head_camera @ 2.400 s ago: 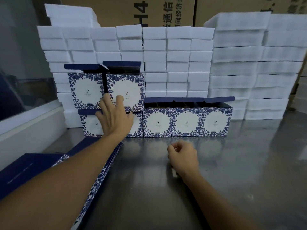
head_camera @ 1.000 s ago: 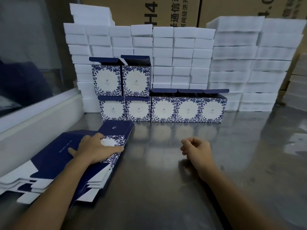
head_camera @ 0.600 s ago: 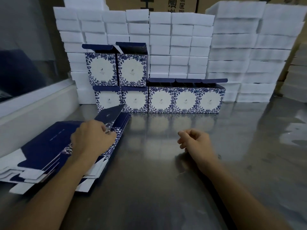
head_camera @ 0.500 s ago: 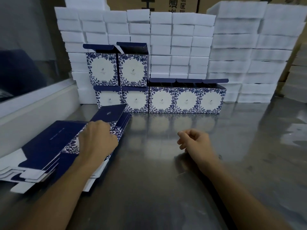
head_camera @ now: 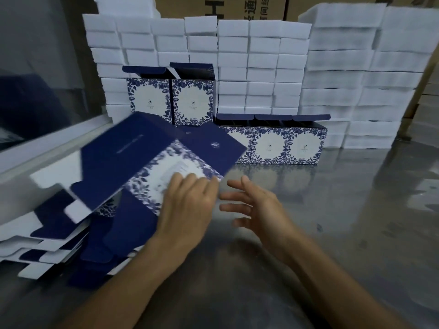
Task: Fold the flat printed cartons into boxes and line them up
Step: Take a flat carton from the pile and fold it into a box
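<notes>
Nearest: both forearms came in from the bottom edge over the steel table.

Left hand gripped one flat carton at its near right edge, fingers on the printed face, thumb hidden, presumably underneath. Carton was lifted and tilted above the stack of flat cartons at the left of the table; motion-blurred, so the exact tilt was hard to read.

Right hand was empty, fingers spread and relaxed, just beside the carton's near corner but not touching it.

Handling, my read: thin printed card, light, stiff across the panels, limp along the score lines. One-edge grip lets it flop. Glossy face looked slippery. Better to take it on two opposite creased edges, one per hand, and squeeze inward to pop the sleeve square. Keep off the tuck flaps and white tabs, they crease easily.

Further back: row of three folded boxes stood on the table with lids open, touching side to side. More of that row was hidden behind the lifted carton. Two boxes on the upper tier sat at the left, lids also open.

Behind them: wall of white foam blocks, then brown shipping cartons at the top.
</notes>
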